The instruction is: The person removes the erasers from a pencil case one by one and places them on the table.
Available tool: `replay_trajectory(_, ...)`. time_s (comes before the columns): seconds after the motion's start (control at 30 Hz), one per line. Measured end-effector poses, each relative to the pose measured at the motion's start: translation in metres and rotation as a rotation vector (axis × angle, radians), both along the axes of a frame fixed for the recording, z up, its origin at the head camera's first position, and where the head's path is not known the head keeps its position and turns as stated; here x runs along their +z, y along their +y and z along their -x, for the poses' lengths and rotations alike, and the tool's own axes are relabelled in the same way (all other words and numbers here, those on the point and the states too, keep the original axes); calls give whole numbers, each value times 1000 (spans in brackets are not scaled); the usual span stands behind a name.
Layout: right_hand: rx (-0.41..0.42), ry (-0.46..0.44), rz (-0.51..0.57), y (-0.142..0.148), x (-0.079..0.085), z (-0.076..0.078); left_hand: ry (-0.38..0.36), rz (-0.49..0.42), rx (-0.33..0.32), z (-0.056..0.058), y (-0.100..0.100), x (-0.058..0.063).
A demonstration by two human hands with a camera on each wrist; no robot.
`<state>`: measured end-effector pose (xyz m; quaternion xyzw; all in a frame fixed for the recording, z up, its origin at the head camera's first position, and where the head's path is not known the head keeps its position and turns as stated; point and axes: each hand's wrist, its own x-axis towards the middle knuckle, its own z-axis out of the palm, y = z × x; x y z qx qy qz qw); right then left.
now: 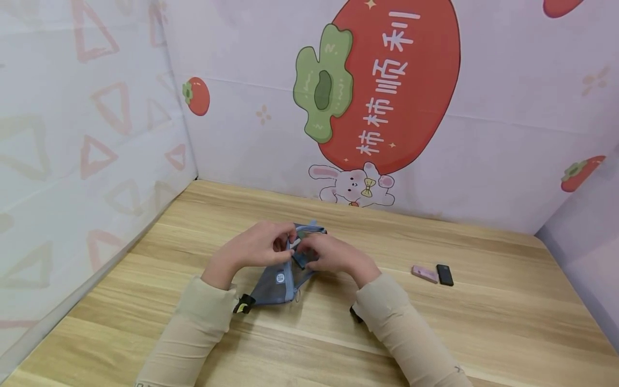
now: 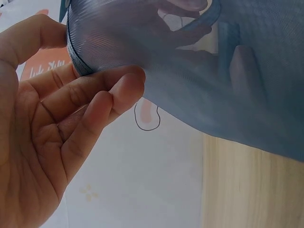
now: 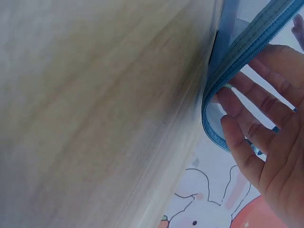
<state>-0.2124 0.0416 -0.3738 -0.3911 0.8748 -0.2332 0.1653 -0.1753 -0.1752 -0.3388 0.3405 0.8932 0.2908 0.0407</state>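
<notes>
A blue-grey mesh zipper pouch (image 1: pixel 273 285) lies on the wooden table with its zipped mouth spread apart. My left hand (image 1: pixel 258 244) pinches the rim of that mouth; in the left wrist view its fingertips (image 2: pixel 128 88) grip the mesh edge. Reaching into the opening from the other side is my right hand (image 1: pixel 333 252). Its fingers (image 3: pixel 244 121) are loosely bent behind the blue zipper edge (image 3: pixel 223 76) in the right wrist view, with nothing visible gripped between them. Through the mesh, a pale upright shape (image 2: pixel 244 71) shows inside the pouch.
To the right on the table (image 1: pixel 508 312) lie a small pink case-like object (image 1: pixel 424 273) and a small black one (image 1: pixel 444 274), side by side. Printed cloth walls (image 1: pixel 242 134) stand at the back and both sides.
</notes>
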Motion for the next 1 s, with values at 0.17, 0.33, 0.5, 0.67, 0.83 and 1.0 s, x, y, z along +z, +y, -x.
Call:
replay_trajectory(0.17, 27, 5, -2, -4, -2, 1, 5, 8, 8, 0, -2, 1)
replay_trajectory(0.33, 62, 17, -8, -7, -2, 4, 10, 11, 6, 0, -2, 1)
replay_trajectory(0.5, 70, -2, 2, -8, -2, 6, 9, 5, 10, 1, -2, 0)
replay_trajectory(0.67, 79, -22, 0, -7, -1, 7, 17, 3, 3, 2, -2, 0)
replay_trajectory(0.83, 87, -23, -13, -7, -1, 8, 14, -4, 0, 2, -2, 0)
replay_trajectory(1.0, 120, 16, -32, -8, -3, 9, 6, -3, 0, 1, -2, 1)
